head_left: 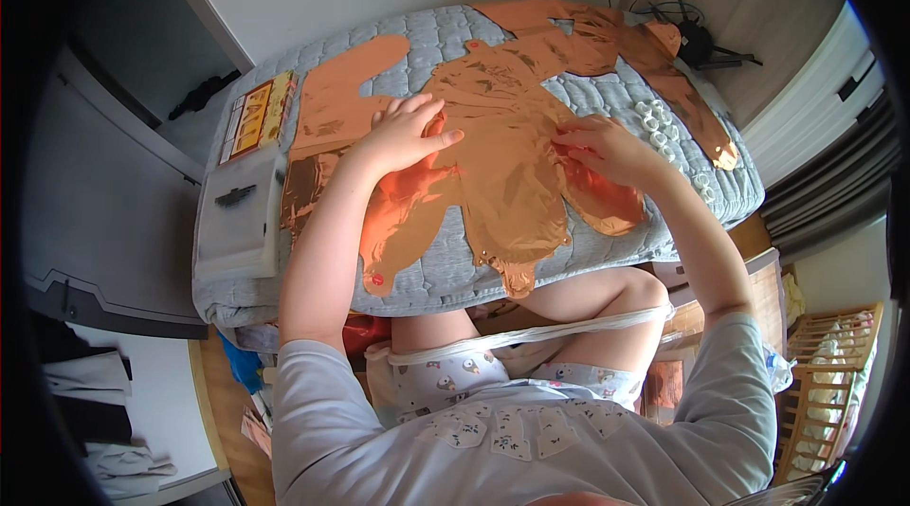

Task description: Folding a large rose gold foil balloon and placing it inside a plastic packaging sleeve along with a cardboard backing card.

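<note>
My left hand (403,132) lies flat, fingers spread, pressing on the shiny copper-coloured foil balloon (502,165), a deflated, lobed shape spread out in front of me. My right hand (602,146) is at the balloon's right side, fingertips drawn together and pinching a fold of the foil near its edge. The balloon lies in the middle of a grey quilted pad (427,269) covering the bed-like surface, its lower lobes reaching the near edge above my knees.

More flat copper foil pieces surround it: a long curved one (336,94) to the left, partly under my left forearm, and several overlapping ones (588,32) at the far side, one strip running down the right edge. A cluster of small white rings (656,117) sits on the pad just beyond my right hand. At the left edge of the pad rests a white rectangular box (237,217), and beyond it a flat yellow-and-red printed card (254,117). A black tangle of cables (697,37) lies on the floor past the far right corner.
</note>
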A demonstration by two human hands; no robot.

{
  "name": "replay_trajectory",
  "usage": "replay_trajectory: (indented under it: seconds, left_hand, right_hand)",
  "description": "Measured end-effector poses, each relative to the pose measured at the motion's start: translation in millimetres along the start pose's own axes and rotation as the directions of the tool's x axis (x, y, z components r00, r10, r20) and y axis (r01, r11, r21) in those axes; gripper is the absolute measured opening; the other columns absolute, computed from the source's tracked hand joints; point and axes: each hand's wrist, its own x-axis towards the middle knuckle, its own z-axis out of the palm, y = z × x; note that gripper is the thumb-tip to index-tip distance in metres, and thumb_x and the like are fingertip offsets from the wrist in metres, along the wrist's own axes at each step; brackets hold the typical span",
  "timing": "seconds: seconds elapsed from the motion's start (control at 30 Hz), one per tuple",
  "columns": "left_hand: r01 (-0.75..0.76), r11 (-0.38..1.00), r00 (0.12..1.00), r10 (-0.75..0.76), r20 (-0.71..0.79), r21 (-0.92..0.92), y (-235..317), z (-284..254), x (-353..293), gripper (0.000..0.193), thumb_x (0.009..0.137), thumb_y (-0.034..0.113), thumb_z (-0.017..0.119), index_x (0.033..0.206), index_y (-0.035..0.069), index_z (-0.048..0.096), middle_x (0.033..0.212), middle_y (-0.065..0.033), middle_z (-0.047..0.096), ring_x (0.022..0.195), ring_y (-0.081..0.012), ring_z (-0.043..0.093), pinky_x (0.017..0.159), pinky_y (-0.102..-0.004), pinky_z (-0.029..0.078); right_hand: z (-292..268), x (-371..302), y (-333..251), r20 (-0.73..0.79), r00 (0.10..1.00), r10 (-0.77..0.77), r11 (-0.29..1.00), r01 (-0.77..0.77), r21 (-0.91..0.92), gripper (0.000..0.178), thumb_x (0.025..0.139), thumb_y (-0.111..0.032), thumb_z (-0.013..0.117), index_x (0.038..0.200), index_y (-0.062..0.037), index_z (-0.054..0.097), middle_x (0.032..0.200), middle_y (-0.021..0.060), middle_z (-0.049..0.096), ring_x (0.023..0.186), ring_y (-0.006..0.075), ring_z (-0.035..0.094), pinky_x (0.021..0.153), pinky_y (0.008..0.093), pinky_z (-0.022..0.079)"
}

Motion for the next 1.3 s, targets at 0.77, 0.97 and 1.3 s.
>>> replay_trajectory:
  seconds: [0.77, 0.97, 1.3]
  left_hand:
    - [-0.104, 0.993, 0.993, 0.106, 0.044, -0.052, -9, 6, 7, 0.108, 0.082, 0.070, 0.071, 0.164, 0.015, 0.026, 0.169, -0.0094, 0.027, 0.158, -0.0317, 0.017, 0.125, -0.0548, 0.014]
    - [-0.177, 0.981, 0.984, 0.177, -0.005, -0.073, -3, 9, 8, 0.098, 0.089, 0.074, 0.059, 0.164, 0.018, 0.027, 0.170, -0.0104, 0.023, 0.159, -0.0290, 0.015, 0.126, -0.0542, 0.008]
    - [-0.277, 0.955, 0.960, 0.270, 0.074, 0.109, 11, 22, 5, 0.104, 0.079, 0.079, 0.065, 0.163, 0.026, 0.031, 0.171, -0.0119, 0.019, 0.159, -0.0298, 0.012, 0.128, -0.0532, 0.005]
  right_hand:
    - [24, -7, 25, -0.169, 0.983, -0.074, 0.990, 0.093, 0.102, 0.031, 0.096, -0.016, 0.063, 0.125, -0.0072, 0.072, 0.137, 0.0067, 0.064, 0.125, 0.0277, 0.052, 0.109, 0.0427, 0.036]
    - [19, -9, 18, -0.186, 0.978, -0.093, 0.992, 0.108, 0.073, 0.032, 0.096, -0.016, 0.062, 0.125, -0.0063, 0.072, 0.139, 0.0067, 0.063, 0.126, 0.0286, 0.051, 0.110, 0.0430, 0.036]
    - [20, -11, 19, -0.177, 0.981, -0.079, 0.987, 0.102, 0.127, 0.033, 0.095, -0.015, 0.062, 0.125, -0.0054, 0.072, 0.138, 0.0077, 0.063, 0.122, 0.0287, 0.053, 0.107, 0.0427, 0.037]
